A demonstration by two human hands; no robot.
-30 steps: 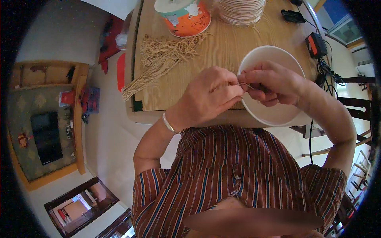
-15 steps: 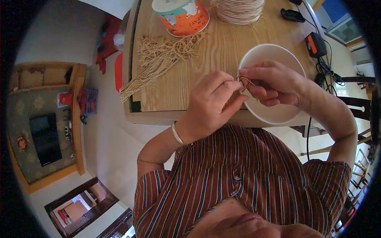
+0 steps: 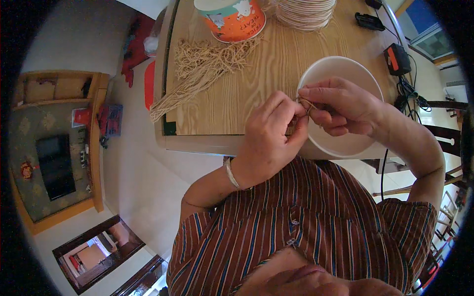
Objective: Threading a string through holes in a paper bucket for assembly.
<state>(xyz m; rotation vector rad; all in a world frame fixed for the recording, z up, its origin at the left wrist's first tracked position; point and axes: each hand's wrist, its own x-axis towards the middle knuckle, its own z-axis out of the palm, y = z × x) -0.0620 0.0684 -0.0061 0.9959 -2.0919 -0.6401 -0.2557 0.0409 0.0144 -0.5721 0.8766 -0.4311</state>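
Cord [image 3: 308, 104] pinched between hands [image 3: 270, 135] (pale tub [image 3: 341, 145] under right one)

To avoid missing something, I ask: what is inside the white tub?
Inside the white tub, only pale inner surface shows, on both sides of the right hand. The hand covers the middle; anything beneath it cannot be seen.

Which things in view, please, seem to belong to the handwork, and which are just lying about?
Likely part of it:
thin cord, between left hand and right hand
tan cord bundle
pale coil
white bowl

Likely lying about:
orange-and-teal tub
black-and-orange box
black cables
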